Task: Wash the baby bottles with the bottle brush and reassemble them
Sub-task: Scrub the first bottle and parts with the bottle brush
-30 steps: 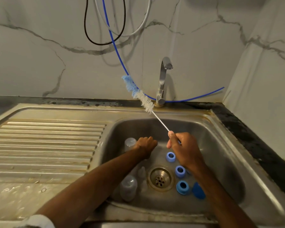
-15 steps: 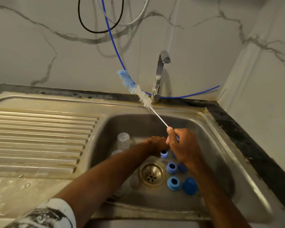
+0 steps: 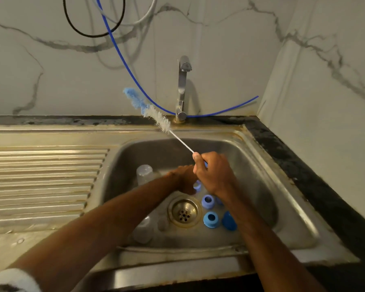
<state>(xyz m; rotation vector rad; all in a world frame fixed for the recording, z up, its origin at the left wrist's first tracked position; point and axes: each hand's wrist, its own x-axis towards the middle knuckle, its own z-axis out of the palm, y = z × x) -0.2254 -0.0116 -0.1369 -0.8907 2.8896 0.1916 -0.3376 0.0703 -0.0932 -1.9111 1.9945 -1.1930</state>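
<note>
My right hand grips the thin white handle of the bottle brush, whose white and blue bristles point up and left toward the tap. My left hand is low in the sink, its fingers curled round a blue bottle ring on the sink floor. A clear bottle stands upside down at the back left of the basin. Another clear bottle lies near the front, partly hidden by my left forearm. Two more blue rings and a blue cap lie right of the drain.
A steel tap rises behind the basin, with a blue hose and cables hanging on the marble wall. The ribbed drainboard stretches to the left. A dark counter edge runs along the right.
My left hand moved right, away from the clear bottles, onto the blue ring beside my right hand. The brush stays raised in my right hand.
</note>
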